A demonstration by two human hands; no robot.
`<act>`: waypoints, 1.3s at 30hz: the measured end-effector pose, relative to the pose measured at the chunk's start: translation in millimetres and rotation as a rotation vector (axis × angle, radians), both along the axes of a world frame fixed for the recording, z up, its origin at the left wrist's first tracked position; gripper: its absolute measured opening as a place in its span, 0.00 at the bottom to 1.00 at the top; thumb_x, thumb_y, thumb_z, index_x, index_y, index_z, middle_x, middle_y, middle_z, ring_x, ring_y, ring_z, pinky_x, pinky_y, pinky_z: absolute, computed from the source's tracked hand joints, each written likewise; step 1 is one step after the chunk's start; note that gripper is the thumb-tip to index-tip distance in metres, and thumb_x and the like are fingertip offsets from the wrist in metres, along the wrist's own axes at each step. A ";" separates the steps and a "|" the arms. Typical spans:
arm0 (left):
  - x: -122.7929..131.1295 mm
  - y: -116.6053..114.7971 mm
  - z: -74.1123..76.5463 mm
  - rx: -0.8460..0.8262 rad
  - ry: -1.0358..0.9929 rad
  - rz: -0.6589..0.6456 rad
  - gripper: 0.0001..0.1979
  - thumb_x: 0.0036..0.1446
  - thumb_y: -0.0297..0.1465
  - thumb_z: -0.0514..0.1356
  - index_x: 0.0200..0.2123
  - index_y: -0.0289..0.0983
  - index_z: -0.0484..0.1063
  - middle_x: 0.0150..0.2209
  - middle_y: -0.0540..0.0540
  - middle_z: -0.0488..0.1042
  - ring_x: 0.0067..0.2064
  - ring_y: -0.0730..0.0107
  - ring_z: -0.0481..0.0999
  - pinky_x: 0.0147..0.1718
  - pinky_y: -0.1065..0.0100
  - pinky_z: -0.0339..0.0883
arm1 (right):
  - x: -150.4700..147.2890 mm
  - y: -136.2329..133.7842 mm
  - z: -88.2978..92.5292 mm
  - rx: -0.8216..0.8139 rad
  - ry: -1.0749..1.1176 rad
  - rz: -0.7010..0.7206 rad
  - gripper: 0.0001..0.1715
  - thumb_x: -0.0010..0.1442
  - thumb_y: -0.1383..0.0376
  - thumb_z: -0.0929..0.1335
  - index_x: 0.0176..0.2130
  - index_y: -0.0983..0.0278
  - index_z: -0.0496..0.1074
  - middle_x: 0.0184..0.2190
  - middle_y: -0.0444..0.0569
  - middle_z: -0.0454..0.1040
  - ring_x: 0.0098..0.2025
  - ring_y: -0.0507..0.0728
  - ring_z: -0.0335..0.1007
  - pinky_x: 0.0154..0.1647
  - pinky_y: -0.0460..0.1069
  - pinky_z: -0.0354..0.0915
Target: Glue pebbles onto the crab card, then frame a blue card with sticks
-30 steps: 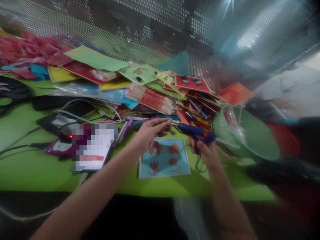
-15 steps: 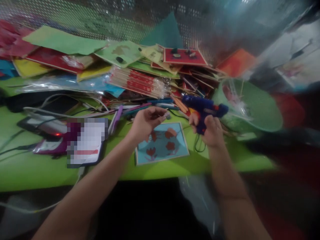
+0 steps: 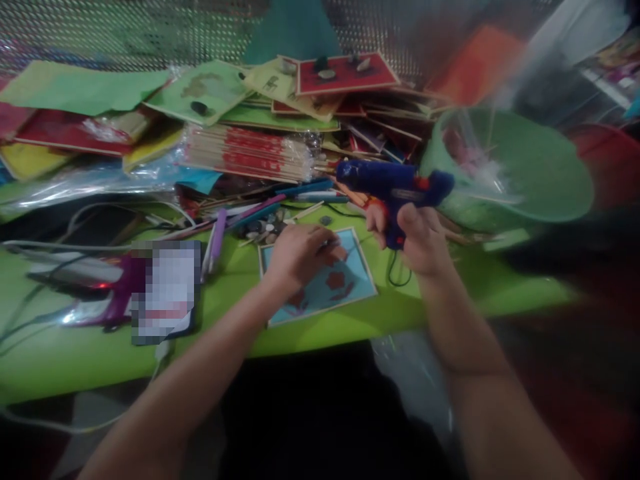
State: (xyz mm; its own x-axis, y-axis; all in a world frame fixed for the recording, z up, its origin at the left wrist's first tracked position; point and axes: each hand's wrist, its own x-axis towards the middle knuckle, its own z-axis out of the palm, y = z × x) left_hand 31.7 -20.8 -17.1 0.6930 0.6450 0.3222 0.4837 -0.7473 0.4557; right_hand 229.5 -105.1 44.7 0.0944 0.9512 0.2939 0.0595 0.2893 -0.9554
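Note:
My right hand (image 3: 417, 237) is wrapped round the handle of a blue hot glue gun (image 3: 387, 179), holding it raised with its nozzle pointing left. Over the light-blue card (image 3: 357, 250) my left hand (image 3: 305, 257) is bent down, fingers drawn together at the card's upper part. Whatever those fingertips hold is hidden or too small to make out. Reddish-brown flower shapes (image 3: 335, 279) show on the card, some of them covered by my left hand. Just beyond the card lie a small dark grey pebble (image 3: 325, 219) and a cluster of pebbles (image 3: 267, 227).
A phone (image 3: 170, 287) and purple power strip (image 3: 117, 290) with cables lie left. Packed sticks (image 3: 245, 153), coloured cards (image 3: 200, 93) and pens (image 3: 217, 233) crowd the back. A green basin (image 3: 540, 167) stands right, beyond the glue gun's cord (image 3: 400, 277).
My left hand has lowered from above the card's far edge onto its upper part. The glue gun stays in my right hand, turned slightly more level. The camera view has shifted a little.

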 end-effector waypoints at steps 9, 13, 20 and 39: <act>0.2 -3.3 4.1 0.054 0.116 0.021 0.06 0.65 0.33 0.64 0.41 0.40 0.82 0.42 0.42 0.85 0.45 0.54 0.82 0.44 0.57 0.68 | 0.0 0.8 2.2 -0.033 0.025 0.025 0.34 0.59 0.34 0.69 0.28 0.60 0.70 0.26 0.44 0.69 0.25 0.51 0.67 0.26 0.49 0.65; -0.5 -3.1 3.0 0.061 0.139 0.027 0.07 0.65 0.33 0.64 0.41 0.41 0.83 0.42 0.42 0.85 0.45 0.53 0.82 0.44 0.57 0.68 | -0.3 1.3 2.5 -0.033 0.035 0.033 0.34 0.58 0.33 0.70 0.27 0.61 0.69 0.26 0.44 0.69 0.25 0.51 0.67 0.26 0.49 0.64; 0.1 -4.7 3.3 0.065 0.176 0.011 0.07 0.65 0.35 0.64 0.40 0.40 0.83 0.42 0.44 0.85 0.45 0.52 0.82 0.44 0.56 0.67 | -0.4 2.0 1.9 0.021 0.013 0.049 0.33 0.62 0.36 0.69 0.27 0.61 0.69 0.25 0.43 0.69 0.23 0.50 0.64 0.26 0.49 0.62; 3.0 -11.5 4.0 0.118 0.241 -0.006 0.08 0.68 0.35 0.61 0.39 0.39 0.79 0.40 0.43 0.82 0.44 0.55 0.81 0.40 0.58 0.66 | -0.1 3.5 4.0 -0.002 0.021 0.032 0.34 0.60 0.35 0.70 0.26 0.61 0.69 0.24 0.43 0.68 0.23 0.51 0.64 0.28 0.50 0.65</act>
